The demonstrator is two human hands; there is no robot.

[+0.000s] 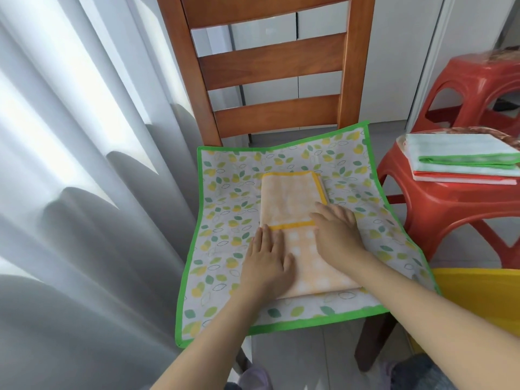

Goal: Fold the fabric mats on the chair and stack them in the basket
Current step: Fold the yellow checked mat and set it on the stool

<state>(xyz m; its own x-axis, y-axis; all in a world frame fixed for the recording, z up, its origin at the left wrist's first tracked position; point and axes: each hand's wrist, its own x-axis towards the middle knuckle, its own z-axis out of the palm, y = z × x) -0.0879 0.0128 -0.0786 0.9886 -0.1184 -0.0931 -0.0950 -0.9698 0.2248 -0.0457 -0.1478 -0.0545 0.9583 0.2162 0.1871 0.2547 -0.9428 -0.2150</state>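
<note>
A folded orange mat with a yellow border (292,201) lies on a larger leaf-print mat with a green border (225,220), which is spread flat over the wooden chair (270,63) seat. My left hand (267,260) lies flat on the orange mat's near left part. My right hand (334,229) presses flat on its right side, fingers across the yellow fold edge. At the right, a stack of folded mats (461,161), green-edged over red-edged, sits in a woven basket (503,136) whose rim shows behind it.
The basket stands on a red plastic stool (439,209); a second red stool (478,85) is behind it. Grey curtains (70,192) hang close on the left. A yellow object (478,294) sits at the lower right. Tiled floor lies below.
</note>
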